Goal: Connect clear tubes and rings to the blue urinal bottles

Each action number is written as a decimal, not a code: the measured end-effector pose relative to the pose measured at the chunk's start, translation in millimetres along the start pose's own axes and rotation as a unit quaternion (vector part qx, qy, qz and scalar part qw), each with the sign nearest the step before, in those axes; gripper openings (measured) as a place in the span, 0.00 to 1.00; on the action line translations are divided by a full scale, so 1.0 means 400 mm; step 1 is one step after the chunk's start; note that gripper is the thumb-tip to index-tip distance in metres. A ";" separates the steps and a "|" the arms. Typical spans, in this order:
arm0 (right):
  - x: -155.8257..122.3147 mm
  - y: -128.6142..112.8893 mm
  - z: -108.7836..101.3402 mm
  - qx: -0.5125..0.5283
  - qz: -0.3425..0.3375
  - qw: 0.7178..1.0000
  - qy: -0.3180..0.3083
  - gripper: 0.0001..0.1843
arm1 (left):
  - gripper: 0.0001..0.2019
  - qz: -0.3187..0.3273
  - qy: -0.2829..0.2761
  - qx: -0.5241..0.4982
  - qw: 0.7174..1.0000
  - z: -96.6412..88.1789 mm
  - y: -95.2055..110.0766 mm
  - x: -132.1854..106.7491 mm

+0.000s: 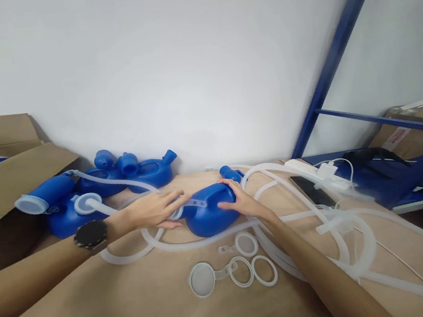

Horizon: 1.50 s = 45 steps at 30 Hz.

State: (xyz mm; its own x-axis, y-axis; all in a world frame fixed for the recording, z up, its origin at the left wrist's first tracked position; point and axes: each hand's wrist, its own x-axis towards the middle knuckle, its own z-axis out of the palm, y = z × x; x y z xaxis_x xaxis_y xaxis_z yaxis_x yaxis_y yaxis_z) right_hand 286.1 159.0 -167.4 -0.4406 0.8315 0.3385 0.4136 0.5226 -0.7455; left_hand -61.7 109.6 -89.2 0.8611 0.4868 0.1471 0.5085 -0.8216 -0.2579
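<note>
A blue plastic bottle [210, 210] lies on its side in the middle of the brown table [137, 303]. My left hand [152, 210], with a black watch on the wrist, rests at the bottle's wide mouth, its fingers over a translucent cap and strap [196, 202]. My right hand [242, 201] grips the bottle's far end, just below its blue spout [230, 172]. A translucent hose [138, 251] curls on the table under my left hand and the bottle. Nearer me lie translucent caps joined to rings [232, 272].
Several more blue bottles [102, 186] with hoses are piled at the back left by an open cardboard box [7, 175]. Loose hoses [346, 234], a phone [313, 189] and a white power strip [306, 167] lie at the right. A blue metal frame [336, 43] stands behind.
</note>
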 end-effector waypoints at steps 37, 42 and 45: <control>-0.022 -0.019 0.020 -0.030 -0.015 0.999 0.010 0.55 | 0.21 -0.289 0.020 0.050 0.956 -0.023 0.170 0.054; -0.025 -0.018 0.022 -0.028 -0.017 0.999 0.020 0.55 | 0.22 -0.176 0.058 0.037 0.982 -0.049 0.139 0.082; -0.023 -0.018 0.024 -0.033 -0.014 0.999 0.023 0.55 | 0.17 -0.179 0.057 0.010 0.982 -0.044 0.133 0.097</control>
State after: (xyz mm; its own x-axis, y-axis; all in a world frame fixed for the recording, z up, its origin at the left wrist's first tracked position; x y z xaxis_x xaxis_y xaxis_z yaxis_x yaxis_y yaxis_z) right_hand 279.4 145.7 -170.7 -0.4162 0.8231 0.3863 0.4544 0.5563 -0.6958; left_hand -1.3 79.6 -80.6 0.6230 0.7062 0.3364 0.7792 -0.5979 -0.1880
